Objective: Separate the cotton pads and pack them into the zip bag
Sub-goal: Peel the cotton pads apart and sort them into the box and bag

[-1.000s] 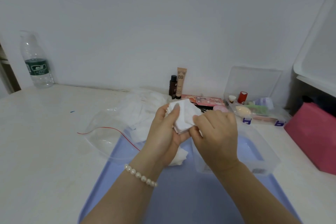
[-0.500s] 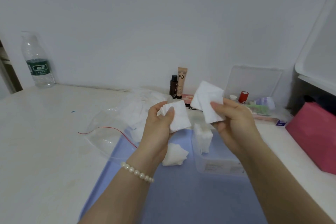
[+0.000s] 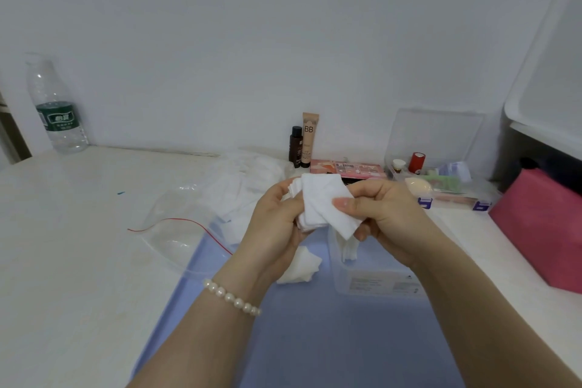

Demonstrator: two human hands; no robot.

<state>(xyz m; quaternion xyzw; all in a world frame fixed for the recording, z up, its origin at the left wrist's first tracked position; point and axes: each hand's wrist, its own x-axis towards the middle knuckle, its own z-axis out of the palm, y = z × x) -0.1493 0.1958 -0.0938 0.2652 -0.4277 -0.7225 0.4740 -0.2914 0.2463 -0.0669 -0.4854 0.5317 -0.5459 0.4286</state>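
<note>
My left hand (image 3: 274, 224) grips a small stack of white cotton pads (image 3: 302, 195) above the blue mat (image 3: 330, 340). My right hand (image 3: 384, 214) pinches one separated pad (image 3: 327, 208) and holds it against that stack. A clear zip bag (image 3: 179, 230) with a red seal line lies open on the table to the left, with white pads inside its far part. One loose pad (image 3: 302, 268) lies on the mat under my left wrist. More pads (image 3: 346, 249) stand in a clear plastic box (image 3: 378, 283) below my right hand.
A water bottle (image 3: 56, 107) stands at the back left. A dark bottle (image 3: 296, 146) and a BB tube (image 3: 310, 138) stand by the wall, beside a pink palette (image 3: 346, 168). A clear organiser (image 3: 441, 179) and a pink pouch (image 3: 541, 224) sit at the right.
My right hand pulled a pad away from the stack to the right, then brought it back against the stack in my left hand.
</note>
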